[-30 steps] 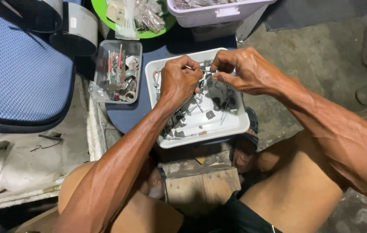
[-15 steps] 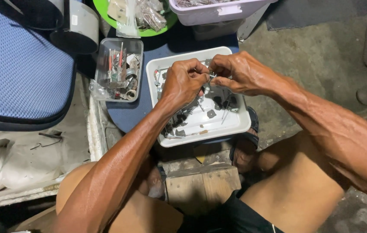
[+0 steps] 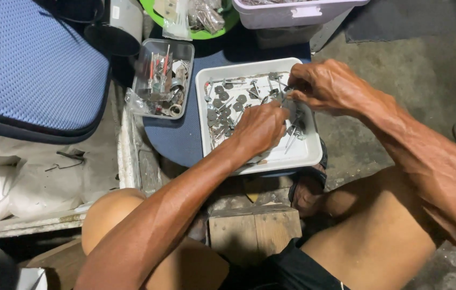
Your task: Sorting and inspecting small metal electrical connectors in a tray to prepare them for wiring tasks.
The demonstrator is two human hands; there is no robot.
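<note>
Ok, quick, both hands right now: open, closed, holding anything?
Left hand: fingers curled over the white tray, apparently pinching small metal parts; grip hidden.
Right hand: fingers pinched together at the same spot; what it holds cannot be told.

I count two hands, the left hand (image 3: 260,128) and the right hand (image 3: 327,86), over one white tray (image 3: 292,158) of metal pieces too many to count. Beside it sits one clear box (image 3: 182,51), with one green bowl (image 3: 206,35) and one lilac bin (image 3: 292,13) behind.
</note>
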